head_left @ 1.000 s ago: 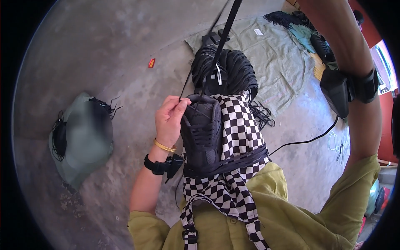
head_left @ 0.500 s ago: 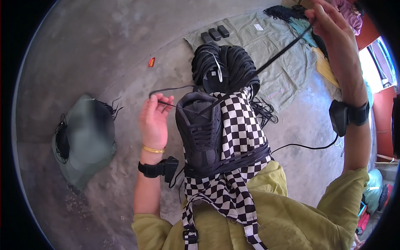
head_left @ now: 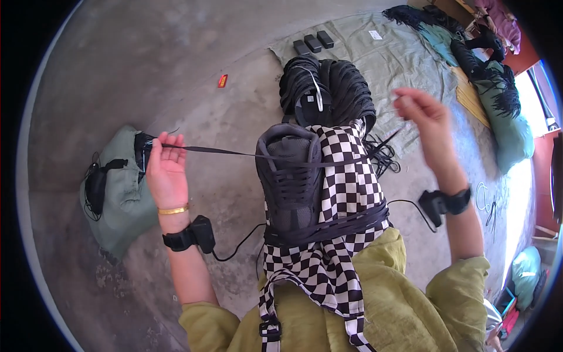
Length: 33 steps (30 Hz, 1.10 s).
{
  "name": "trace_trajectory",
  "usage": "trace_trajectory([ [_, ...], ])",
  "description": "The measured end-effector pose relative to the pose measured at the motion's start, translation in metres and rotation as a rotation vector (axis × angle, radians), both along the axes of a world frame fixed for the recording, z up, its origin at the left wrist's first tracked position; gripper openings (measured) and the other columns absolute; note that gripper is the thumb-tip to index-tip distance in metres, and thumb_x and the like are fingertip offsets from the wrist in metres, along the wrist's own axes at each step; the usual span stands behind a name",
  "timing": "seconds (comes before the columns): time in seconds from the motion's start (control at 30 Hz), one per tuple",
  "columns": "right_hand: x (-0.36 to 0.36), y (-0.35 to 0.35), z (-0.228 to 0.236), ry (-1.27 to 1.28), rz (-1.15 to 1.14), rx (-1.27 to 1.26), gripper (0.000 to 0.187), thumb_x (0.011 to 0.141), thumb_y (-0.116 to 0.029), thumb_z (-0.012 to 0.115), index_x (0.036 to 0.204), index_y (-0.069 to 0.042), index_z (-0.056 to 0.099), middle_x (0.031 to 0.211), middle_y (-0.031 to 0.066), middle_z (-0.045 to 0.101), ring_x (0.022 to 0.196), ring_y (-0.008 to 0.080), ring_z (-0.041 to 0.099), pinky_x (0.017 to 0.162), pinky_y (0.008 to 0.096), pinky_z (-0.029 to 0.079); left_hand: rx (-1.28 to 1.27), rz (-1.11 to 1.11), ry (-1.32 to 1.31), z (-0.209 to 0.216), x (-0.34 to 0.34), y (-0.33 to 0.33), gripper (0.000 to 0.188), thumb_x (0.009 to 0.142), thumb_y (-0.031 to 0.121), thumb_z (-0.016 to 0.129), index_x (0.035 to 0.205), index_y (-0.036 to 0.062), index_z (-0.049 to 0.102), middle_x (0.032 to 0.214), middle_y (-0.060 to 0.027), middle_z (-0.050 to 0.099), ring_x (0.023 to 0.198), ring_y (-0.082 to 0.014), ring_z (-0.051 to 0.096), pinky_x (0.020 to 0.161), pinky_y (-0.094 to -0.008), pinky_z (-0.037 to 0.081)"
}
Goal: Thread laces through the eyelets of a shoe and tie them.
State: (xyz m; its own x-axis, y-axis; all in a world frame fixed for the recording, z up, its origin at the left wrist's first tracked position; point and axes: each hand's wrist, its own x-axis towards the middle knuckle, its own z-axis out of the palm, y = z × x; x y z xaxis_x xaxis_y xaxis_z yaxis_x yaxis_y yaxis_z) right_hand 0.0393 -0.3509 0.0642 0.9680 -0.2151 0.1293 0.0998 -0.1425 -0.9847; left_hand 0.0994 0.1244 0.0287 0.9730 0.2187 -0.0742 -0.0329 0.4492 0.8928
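A dark grey sneaker (head_left: 290,188) rests sole-down on my lap over a black-and-white checkered apron (head_left: 343,193), toe toward me. Crossed laces run up its front. My left hand (head_left: 167,170) is raised to the left of the shoe, fingers closed on a flat dark shoelace (head_left: 214,151) pulled taut from the top eyelets. Another lace length (head_left: 352,161) trails rightward over the apron, its far end apart from my right hand. My right hand (head_left: 428,120) hovers to the right, smeared by motion; its finger state is unclear.
Dark laces (head_left: 316,230) are wrapped across the apron. Beyond my knees stand stacked black shoe parts (head_left: 346,88), with loose laces (head_left: 384,158) beside them. A grey-green sheet (head_left: 404,64) bears small black blocks (head_left: 312,43). A green sack (head_left: 126,199) lies left on the concrete floor.
My left hand has moved left, drawing its lace out straight. My right hand has come down and inward from the upper right; the lace once stretched up to it now lies lower, apart from it.
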Motion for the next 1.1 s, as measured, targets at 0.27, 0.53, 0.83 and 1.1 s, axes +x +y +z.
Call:
trace_trajectory([
  [0.27, -0.027, 0.106, -0.056, 0.368, 0.435, -0.132, 0.012, 0.094, 0.002, 0.068, 0.106, 0.003, 0.070, 0.084, 0.0040, 0.071, 0.079, 0.0103, 0.070, 0.072, 0.0250, 0.057, -0.191, 0.225, -0.149, 0.019, 0.000, 0.094, 0.033, 0.106, 0.023, 0.056, 0.125, -0.0034, 0.060, 0.102, -0.0074, 0.065, 0.096, -0.0164, 0.063, 0.089, -0.0310, 0.054],
  [0.53, -0.027, 0.107, -0.058, 0.162, 0.241, -0.257, 0.009, 0.088, -0.006, 0.073, 0.094, 0.002, 0.071, 0.087, 0.0090, 0.068, 0.076, 0.0174, 0.069, 0.071, 0.0296, 0.056, 0.310, -0.020, 0.116, -0.010, -0.036, 0.081, 0.032, 0.107, 0.023, 0.056, 0.128, 0.0008, 0.063, 0.068, 0.0077, 0.042, 0.052, -0.0024, 0.026, 0.045, -0.0224, 0.021],
  [0.83, -0.020, 0.107, -0.049, 0.147, 0.279, -0.344, 0.011, 0.086, -0.004, 0.073, 0.093, 0.003, 0.070, 0.085, 0.0064, 0.067, 0.076, 0.0122, 0.066, 0.072, 0.0272, 0.055, 0.698, -0.371, 0.137, -0.034, -0.062, -0.067, 0.027, 0.102, 0.019, 0.065, 0.121, 0.0020, 0.072, 0.082, 0.0013, 0.067, 0.062, -0.0012, 0.047, 0.056, -0.0165, 0.035],
  [1.1, -0.016, 0.110, -0.050, 0.089, 0.294, -0.363, 0.009, 0.082, -0.005, 0.071, 0.088, 0.002, 0.067, 0.082, 0.0125, 0.067, 0.071, 0.0251, 0.069, 0.065, 0.0356, 0.055, 0.470, -0.433, 0.213, -0.027, -0.056, -0.084, 0.019, 0.098, 0.014, 0.070, 0.109, -0.0012, 0.075, 0.089, -0.0024, 0.071, 0.072, -0.0059, 0.057, 0.066, -0.0208, 0.047],
])
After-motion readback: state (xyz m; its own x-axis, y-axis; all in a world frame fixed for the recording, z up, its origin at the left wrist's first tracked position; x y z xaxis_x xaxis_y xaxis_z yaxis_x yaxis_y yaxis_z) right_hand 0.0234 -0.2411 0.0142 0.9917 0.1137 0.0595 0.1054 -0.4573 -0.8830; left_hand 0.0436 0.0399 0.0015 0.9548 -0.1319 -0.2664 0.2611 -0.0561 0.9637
